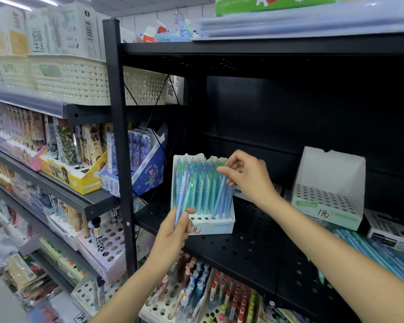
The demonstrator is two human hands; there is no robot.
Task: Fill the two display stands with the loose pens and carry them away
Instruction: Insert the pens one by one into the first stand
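On the black perforated shelf, near its left front corner, stands the nearer display stand, a white card box with a holed top and a tall back panel; most of its holes are filled with upright pens in pale blue, teal and green, while the front row shows a few open holes, so by this evidence the stand is nearly but not wholly filled. Left hand holds a small bundle of spare pens just in front of the stand, its grip closed round their lower ends with the caps fanning upward; held so, the bundle probably serves as a ready supply close to the holes. Right hand reaches over the stand from the right, its grip pinching one blue pen near the top, the barrel slanting down toward the right-hand holes; pinching high likely leaves the tip free to be steered into a hole. Second display stand sits well apart toward the right end of the shelf, same white card, its holes all open; it awaits filling. Loose pens lie flat in a heap at the right front edge, below the second stand; their colours match those already set upright. Neighbouring shelves at left carry other stationery boxes.
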